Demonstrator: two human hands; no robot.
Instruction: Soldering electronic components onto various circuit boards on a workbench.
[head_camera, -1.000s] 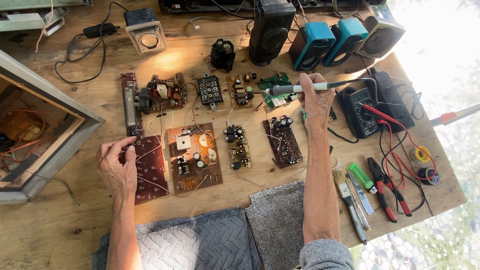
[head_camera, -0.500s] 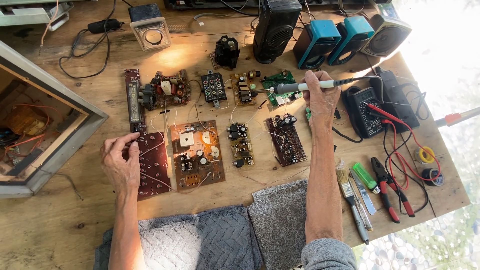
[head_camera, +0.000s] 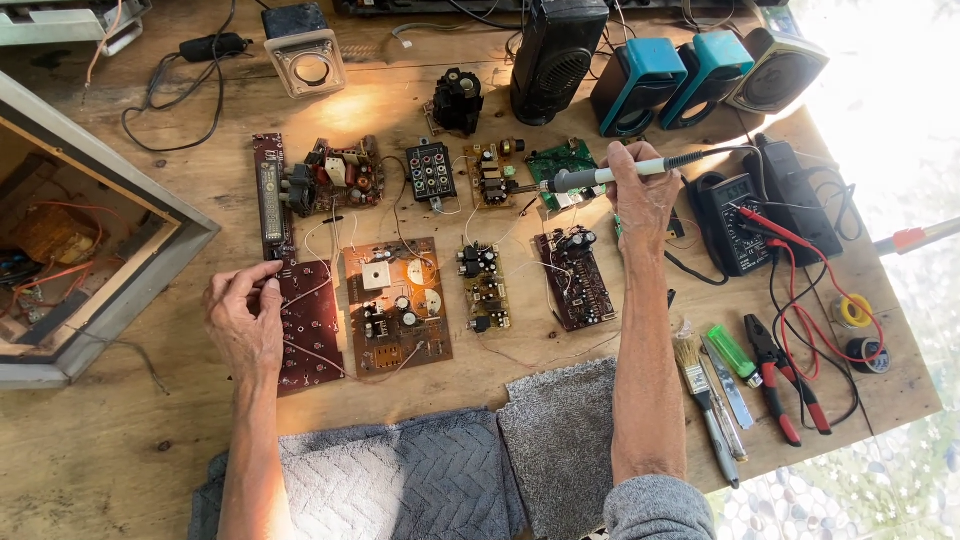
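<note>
Just beside the green circuit board (head_camera: 560, 160), a grey-handled soldering iron (head_camera: 600, 177) is gripped in the closed right hand (head_camera: 640, 195); well left of it, the dark red board (head_camera: 305, 325) is touched by the half-curled, empty left hand (head_camera: 243, 320).

Soldering iron (head_camera: 620, 174): grey grip, black tip end. Circuit board (head_camera: 305, 322): dark maroon. Small board (head_camera: 560, 160): green. Two speakers (head_camera: 685, 80): turquoise with black. Towel (head_camera: 440, 480): grey, herringbone weave. Surface (head_camera: 120, 440): pale wood grain.

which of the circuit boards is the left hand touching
The dark red board at the row's far left: the left hand rests its fingers on it, while the other boards lie untouched.
</note>
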